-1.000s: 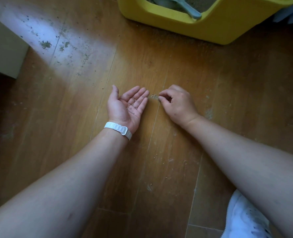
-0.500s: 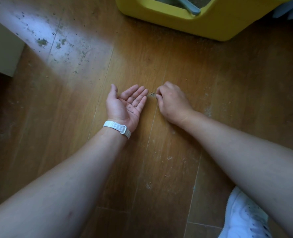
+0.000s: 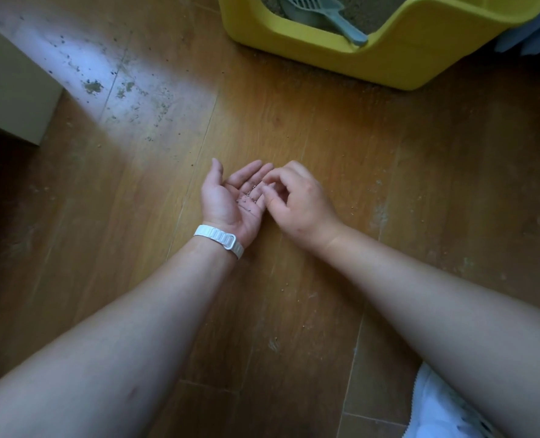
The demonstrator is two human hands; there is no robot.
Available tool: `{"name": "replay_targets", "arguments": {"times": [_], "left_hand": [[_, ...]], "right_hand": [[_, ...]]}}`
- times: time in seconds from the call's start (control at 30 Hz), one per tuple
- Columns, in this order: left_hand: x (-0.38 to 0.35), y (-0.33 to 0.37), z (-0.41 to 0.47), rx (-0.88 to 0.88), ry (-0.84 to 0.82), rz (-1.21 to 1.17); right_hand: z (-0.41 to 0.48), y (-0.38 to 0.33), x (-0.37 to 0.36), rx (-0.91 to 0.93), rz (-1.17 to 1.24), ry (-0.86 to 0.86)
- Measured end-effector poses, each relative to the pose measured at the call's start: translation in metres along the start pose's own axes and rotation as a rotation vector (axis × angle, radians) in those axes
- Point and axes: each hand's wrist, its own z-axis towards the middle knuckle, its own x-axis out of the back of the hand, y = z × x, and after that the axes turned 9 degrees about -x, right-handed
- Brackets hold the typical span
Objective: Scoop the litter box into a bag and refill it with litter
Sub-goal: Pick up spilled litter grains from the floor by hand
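head view, left to right: a pale cabinet corner stands at the far left, and beside it a sunlit patch of the wooden floor is dotted with spilled litter grains. near the middle the left hand, with a white wristband at the wrist, lies palm up just above the floor. its grip is slack, the fingers straight and slightly cupped as a tray, with a few stray grains resting on the palm. just to its right the right hand hangs over those fingers, its grip closed, thumb and forefinger curled toward each other. whether a grain sits between them is too small to tell. more grains are scattered on the floor to the right of both hands and near the box's front wall.

far right of centre sits the yellow litter box, well apart from both hands. it holds litter, and a grey-blue scoop rests inside with its handle on the low front lip, untouched. a white shoe shows at the near right.

as for progress, the work in hand looks like picking spillage off the floor, a side job. no bag and no litter sack are in view, so i cannot say whether the scooping or the refill is done. the collected grains have yet to go somewhere, and the floor on both sides needs more picking.
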Motion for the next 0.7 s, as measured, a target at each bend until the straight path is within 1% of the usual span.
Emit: {"name": "replay_targets", "arguments": {"times": [0.1,0.2,0.33,0.43,0.7], "left_hand": [[0.004,0.005,0.000,-0.006,0.001,0.039],[0.007,0.009,0.002,-0.018,0.014,0.049],[0.010,0.013,0.003,-0.027,0.010,0.054],[0.011,0.012,0.003,-0.023,0.011,0.064],[0.015,0.011,0.006,-0.013,0.016,0.066]], "right_hand": [[0.010,0.019,0.003,-0.125,-0.010,0.087],[0.018,0.038,0.005,-0.190,-0.109,0.063],[0.022,0.041,0.002,-0.137,-0.176,-0.013],[0.026,0.039,-0.003,-0.118,-0.188,0.000],[0.028,0.039,-0.005,-0.168,-0.205,0.042]]}}
